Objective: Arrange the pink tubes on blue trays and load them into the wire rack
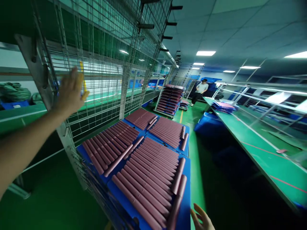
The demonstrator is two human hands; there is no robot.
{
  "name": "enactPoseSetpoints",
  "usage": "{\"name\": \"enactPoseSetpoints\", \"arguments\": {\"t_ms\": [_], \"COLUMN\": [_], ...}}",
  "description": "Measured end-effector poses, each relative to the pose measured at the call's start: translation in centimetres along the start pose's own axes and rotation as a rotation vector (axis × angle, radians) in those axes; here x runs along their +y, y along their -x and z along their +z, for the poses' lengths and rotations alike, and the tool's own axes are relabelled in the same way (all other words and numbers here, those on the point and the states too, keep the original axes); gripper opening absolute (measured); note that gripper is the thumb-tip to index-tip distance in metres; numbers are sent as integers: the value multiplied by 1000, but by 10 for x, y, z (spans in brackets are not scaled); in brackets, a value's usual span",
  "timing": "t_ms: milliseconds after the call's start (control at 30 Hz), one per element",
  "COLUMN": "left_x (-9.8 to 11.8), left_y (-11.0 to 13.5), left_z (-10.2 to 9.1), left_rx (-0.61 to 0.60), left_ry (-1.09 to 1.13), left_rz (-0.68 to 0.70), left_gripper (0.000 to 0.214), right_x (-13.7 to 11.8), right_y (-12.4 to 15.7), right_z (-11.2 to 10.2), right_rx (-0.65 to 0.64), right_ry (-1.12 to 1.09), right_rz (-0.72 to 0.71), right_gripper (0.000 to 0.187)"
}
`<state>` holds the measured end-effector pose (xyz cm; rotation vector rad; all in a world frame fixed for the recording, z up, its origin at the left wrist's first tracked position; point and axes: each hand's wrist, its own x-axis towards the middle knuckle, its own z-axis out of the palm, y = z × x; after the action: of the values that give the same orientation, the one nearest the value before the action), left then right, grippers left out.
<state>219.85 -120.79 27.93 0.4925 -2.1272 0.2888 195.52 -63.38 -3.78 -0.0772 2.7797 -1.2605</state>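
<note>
My left hand [70,91] is raised with fingers stretched out, flat against the wire mesh wall [103,54] of a tall metal cage trolley. My right hand [202,218] shows at the bottom edge, fingers spread and empty, just right of the near corner of a blue tray [184,204]. Blue trays stacked beside the cage carry rows of long pink plastic parts [146,172]. Two more trays of pink parts [165,129] lie behind them.
A long green workbench [259,150] runs along the right with a stack of pink sheets [224,107]. A blue bin [207,124] stands on the green floor aisle. Further back is a rack of pink trays [170,100] and a person in a white shirt [200,91].
</note>
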Motion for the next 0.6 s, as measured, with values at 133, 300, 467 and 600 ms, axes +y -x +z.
{"name": "enactPoseSetpoints", "arguments": {"t_ms": [133,300,467,600], "left_x": [95,193,218,222], "left_y": [103,238,279,272], "left_z": [71,148,172,176], "left_rx": [-351,-897,-1046,-1078], "left_ry": [391,654,505,390], "left_rz": [-254,-491,-509,-535], "left_gripper": [44,39,55,50], "right_x": [-13,-1,9,14], "right_y": [-25,-50,-64,-68], "right_z": [6,8,5,7], "right_rx": [-50,-60,-136,-187], "right_ry": [-46,-106,-153,-256], "right_rz": [-5,59,89,113], "right_gripper": [71,74,67,67]}}
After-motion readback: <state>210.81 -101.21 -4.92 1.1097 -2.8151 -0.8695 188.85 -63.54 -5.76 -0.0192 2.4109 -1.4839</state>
